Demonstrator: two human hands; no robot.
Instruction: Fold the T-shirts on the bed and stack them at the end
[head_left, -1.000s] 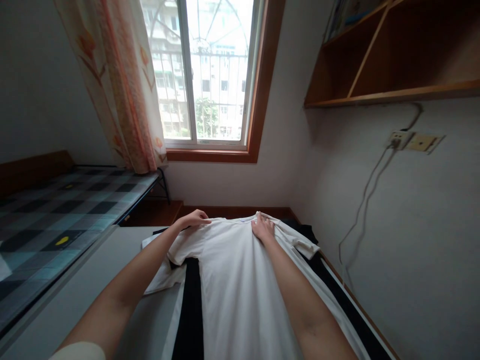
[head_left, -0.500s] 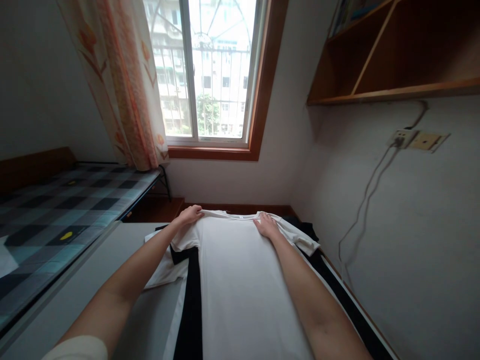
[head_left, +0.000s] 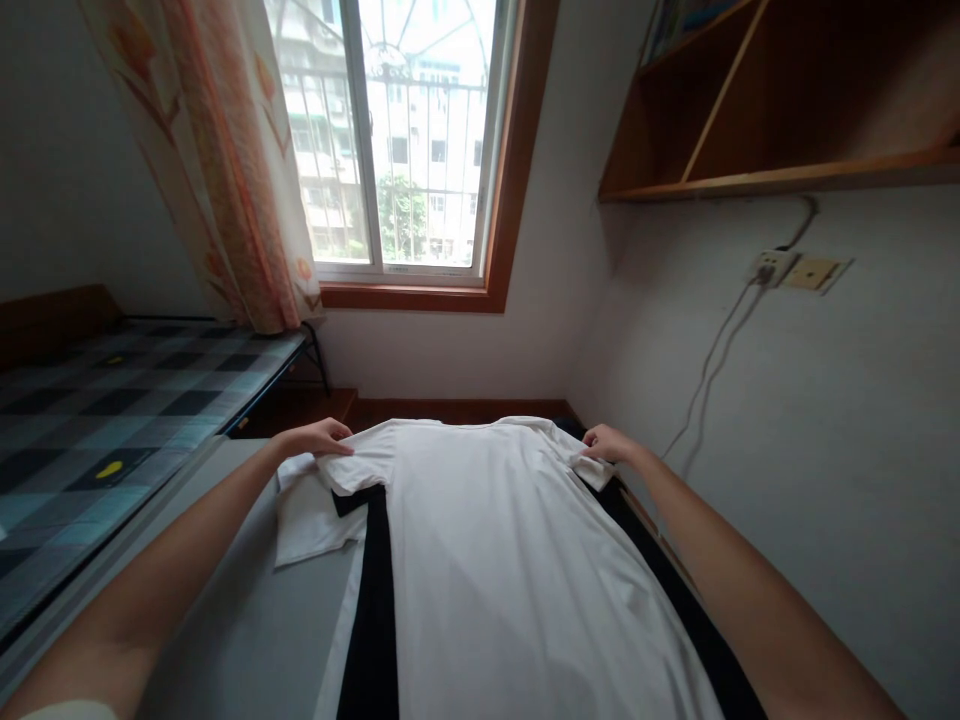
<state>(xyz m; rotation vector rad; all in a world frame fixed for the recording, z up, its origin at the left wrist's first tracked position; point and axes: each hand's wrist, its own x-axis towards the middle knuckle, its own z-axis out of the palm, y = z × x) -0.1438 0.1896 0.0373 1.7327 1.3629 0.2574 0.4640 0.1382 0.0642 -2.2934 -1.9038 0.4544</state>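
1. The smooth white short-sleeved fabric shirt (head_left: 480, 560) lies spread over black cloth (head_left: 367, 620) on the flat grey surface (head_left: 232, 590), soft folds running lengthwise.
2. The left hand (head_left: 321, 437) pinches one sleeve's edge between thumb and fingers.
3. The right hand (head_left: 609, 444) pinches the opposite sleeve, its fingers curled, the cloth crumpled beneath.

I count one left hand (head_left: 319, 437) and one right hand (head_left: 609, 444). Between them: one uppermost white shirt (head_left: 480, 560). Beyond them: one window (head_left: 427, 150), one curtain (head_left: 225, 170). Left of the left hand: one checkered mattress (head_left: 180, 400). Above-right of the right hand: two wall plates (head_left: 814, 273).
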